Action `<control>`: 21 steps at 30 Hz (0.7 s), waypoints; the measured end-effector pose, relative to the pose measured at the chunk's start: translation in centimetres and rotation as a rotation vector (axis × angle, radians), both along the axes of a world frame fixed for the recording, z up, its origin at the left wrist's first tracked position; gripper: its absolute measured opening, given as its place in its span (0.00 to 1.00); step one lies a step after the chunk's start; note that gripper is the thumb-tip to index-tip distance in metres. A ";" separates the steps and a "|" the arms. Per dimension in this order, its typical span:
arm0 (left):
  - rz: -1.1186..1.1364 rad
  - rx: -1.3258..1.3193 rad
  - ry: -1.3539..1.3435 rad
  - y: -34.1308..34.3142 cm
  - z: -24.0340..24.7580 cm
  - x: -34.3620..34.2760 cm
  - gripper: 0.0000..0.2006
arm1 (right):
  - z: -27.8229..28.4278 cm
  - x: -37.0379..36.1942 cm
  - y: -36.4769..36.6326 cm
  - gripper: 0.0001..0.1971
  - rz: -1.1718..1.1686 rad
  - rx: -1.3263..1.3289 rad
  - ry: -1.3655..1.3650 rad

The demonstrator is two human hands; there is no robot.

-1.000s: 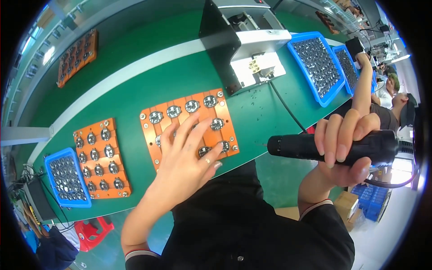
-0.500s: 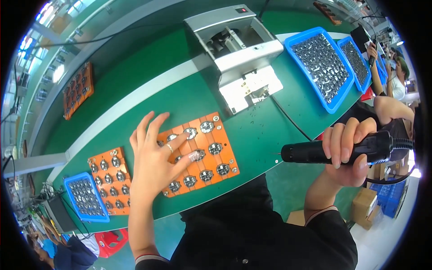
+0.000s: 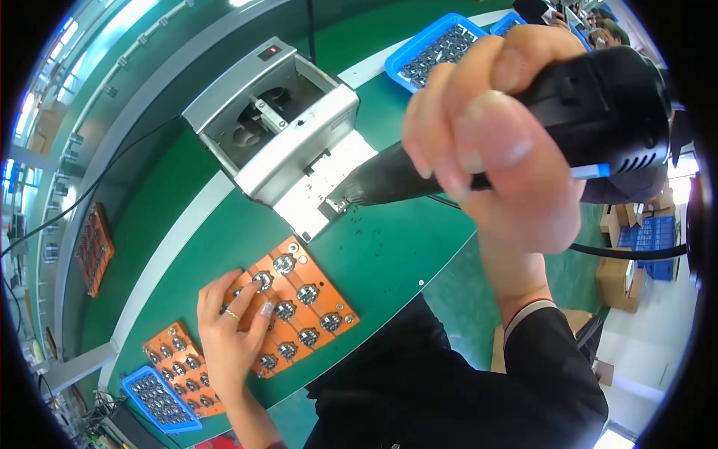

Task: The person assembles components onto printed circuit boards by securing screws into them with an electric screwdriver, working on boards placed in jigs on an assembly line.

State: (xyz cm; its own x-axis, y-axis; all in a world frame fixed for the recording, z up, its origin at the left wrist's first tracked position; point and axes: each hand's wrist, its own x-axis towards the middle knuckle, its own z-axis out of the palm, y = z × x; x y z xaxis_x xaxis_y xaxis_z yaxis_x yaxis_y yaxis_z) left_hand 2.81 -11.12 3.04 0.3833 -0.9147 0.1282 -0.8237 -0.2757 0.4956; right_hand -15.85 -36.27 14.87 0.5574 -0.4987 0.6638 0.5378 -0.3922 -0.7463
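Observation:
My right hand point(image 3: 516, 127) is wrapped around a black electric screwdriver point(image 3: 389, 176), which slants down to the left. Its tip end is at the bright front plate of a grey metal machine point(image 3: 295, 161), probably a screw feeder; the bit itself is hard to make out. Resting on an orange fixture board point(image 3: 299, 346), my left hand point(image 3: 233, 329) has thumb and fingers apart. Round metal-and-black parts point(image 3: 307, 295) sit in rows in that board, some hidden under the hand. Index finger and thumb lie near parts in the board's upper-left area.
A second loaded orange board point(image 3: 176, 338) and a blue tray of parts point(image 3: 158, 396) stand at the left. Another blue tray point(image 3: 400, 63) lies beyond the machine. Small dark bits, perhaps screws, are scattered before the machine. A cable hangs from the screwdriver. People are far right.
My right hand has brought the screwdriver up and left, from over the table's near edge to the machine's front plate. The view has shifted; my left hand stays on the orange board.

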 end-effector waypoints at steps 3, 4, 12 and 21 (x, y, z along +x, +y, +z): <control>0.010 0.016 0.036 -0.3 0.0 0.0 0.15 | -0.4 0.4 -1.0 0.10 0.040 -0.046 0.012; 0.010 0.017 0.036 -0.3 0.1 0.0 0.15 | -0.7 0.6 -1.4 0.10 0.056 -0.059 -0.006; 0.040 0.062 0.085 0.2 0.5 0.1 0.15 | -1.4 1.8 -0.4 0.10 -0.005 0.022 -0.060; 0.023 0.042 0.076 0.4 0.3 0.1 0.16 | -1.4 1.7 0.2 0.10 -0.075 -0.067 -0.021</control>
